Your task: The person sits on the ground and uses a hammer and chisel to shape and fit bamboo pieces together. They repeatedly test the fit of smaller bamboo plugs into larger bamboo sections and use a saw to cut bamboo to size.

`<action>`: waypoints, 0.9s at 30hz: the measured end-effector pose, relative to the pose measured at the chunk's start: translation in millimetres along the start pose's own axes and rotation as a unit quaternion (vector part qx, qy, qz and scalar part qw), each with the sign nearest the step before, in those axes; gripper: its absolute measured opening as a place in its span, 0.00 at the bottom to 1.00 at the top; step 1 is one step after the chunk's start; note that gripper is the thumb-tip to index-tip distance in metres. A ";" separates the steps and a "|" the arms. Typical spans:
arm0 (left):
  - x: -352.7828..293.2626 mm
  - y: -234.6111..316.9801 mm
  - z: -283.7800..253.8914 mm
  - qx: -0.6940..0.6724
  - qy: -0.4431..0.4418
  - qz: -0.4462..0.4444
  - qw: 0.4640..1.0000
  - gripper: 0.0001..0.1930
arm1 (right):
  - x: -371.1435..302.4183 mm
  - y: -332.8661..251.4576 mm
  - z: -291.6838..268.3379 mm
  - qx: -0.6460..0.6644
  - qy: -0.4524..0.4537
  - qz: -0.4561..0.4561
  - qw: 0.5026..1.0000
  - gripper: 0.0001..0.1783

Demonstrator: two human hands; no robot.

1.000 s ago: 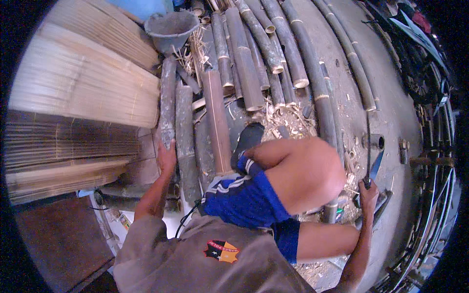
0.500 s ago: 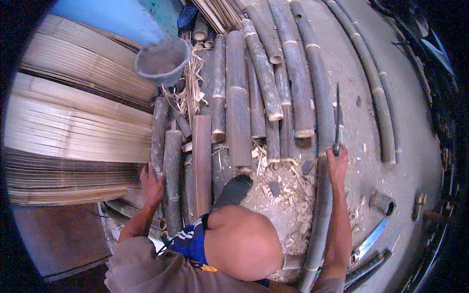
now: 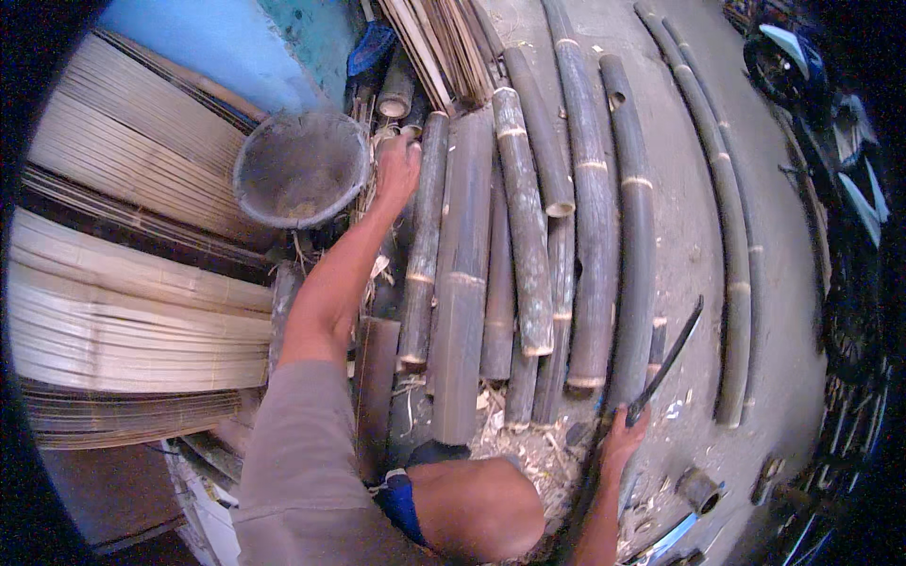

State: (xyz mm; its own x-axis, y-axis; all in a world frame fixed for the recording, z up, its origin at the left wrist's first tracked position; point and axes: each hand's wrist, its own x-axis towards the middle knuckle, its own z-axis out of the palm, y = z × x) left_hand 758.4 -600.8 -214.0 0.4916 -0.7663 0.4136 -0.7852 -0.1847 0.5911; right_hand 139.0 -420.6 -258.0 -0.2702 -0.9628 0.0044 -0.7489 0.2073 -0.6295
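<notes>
My right hand (image 3: 623, 439) grips the handle of a machete (image 3: 672, 354). Its long dark blade slants up and to the right, over the floor beside a thick bamboo pole (image 3: 639, 236). Far forward, my left hand (image 3: 398, 170) is down among the bamboo shavings, between the grey bucket (image 3: 247, 193) and the top of a mottled bamboo pole (image 3: 427, 226). Its fingers point away from me and are partly hidden, so I cannot see whether they hold anything. A short bamboo piece (image 3: 395, 94) lies just beyond them.
Several cut bamboo poles (image 3: 590, 208) lie lengthwise ahead. Stacks of pale split-bamboo slats (image 3: 132, 292) fill the left side. Wood chips (image 3: 557, 448) litter the floor by my bare knee (image 3: 481, 509). Two long poles (image 3: 731, 274) and a short bamboo tube (image 3: 696, 491) lie at right.
My left hand has moved from beside the slats far forward past the bucket. The machete has tilted from upright to rightward, my right hand coming lower in view. The whole view has shifted.
</notes>
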 end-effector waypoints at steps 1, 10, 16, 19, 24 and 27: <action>23.3 -10.9 13.7 0.009 0.018 -0.032 0.999 0.20 | 0.1 4.4 0.1 -0.003 -0.008 0.007 1.000 0.36; 111.3 -89.5 91.6 -0.018 0.182 -0.205 0.962 0.39 | 0.1 73.4 9.2 -0.128 -0.009 -0.094 0.987 0.42; 122.7 -84.7 105.4 -0.015 0.222 -0.249 0.942 0.48 | -3.9 13.7 3.6 -0.115 0.004 0.069 0.991 0.44; 133.2 -80.6 107.1 -0.103 0.217 -0.301 0.923 0.50 | -1.4 49.7 5.2 -0.108 0.023 0.055 0.992 0.44; 140.3 -124.3 130.2 -0.212 0.247 -0.257 0.910 0.52 | 8.8 44.4 -1.1 -0.036 -0.041 0.089 0.995 0.45; 139.6 -133.9 133.3 -0.159 0.240 -0.272 0.918 0.50 | -4.5 -17.6 2.5 0.038 -0.038 0.084 0.995 0.45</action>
State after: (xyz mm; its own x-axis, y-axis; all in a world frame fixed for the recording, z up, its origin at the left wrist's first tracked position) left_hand 882.0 -765.1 -327.7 0.9479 -0.2407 0.2086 -0.2611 -0.2120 0.9417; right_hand 154.8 -420.3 -248.9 -0.3392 -0.9264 -0.1635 -0.6475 0.3560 -0.6738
